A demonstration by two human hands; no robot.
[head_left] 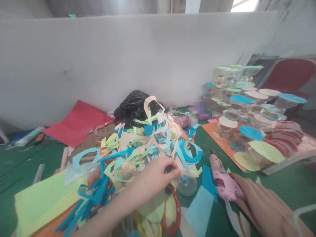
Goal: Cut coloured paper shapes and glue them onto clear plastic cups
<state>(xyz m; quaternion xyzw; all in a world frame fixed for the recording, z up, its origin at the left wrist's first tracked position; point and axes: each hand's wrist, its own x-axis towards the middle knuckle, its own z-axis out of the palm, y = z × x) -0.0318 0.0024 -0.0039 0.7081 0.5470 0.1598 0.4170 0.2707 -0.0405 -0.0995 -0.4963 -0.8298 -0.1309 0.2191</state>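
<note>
My left hand (153,179) reaches over a heap of coloured paper scraps (138,144), its fingers pinched on a clear plastic cup (186,184) lying on its side at the heap's edge. My right hand (259,204) lies at the lower right, wrapped round the handle of a pink glue gun (223,176) whose nozzle points away from me over the green table (207,141). A red ring (176,214) lies under my left wrist among yellow and blue paper pieces.
Several clear cups capped with coloured paper discs (243,98) are stacked on an orange sheet (222,141) at the right. A black plastic bag (133,107) and a red sheet (76,123) lean at the white wall. Yellow-green paper (41,197) lies at the left.
</note>
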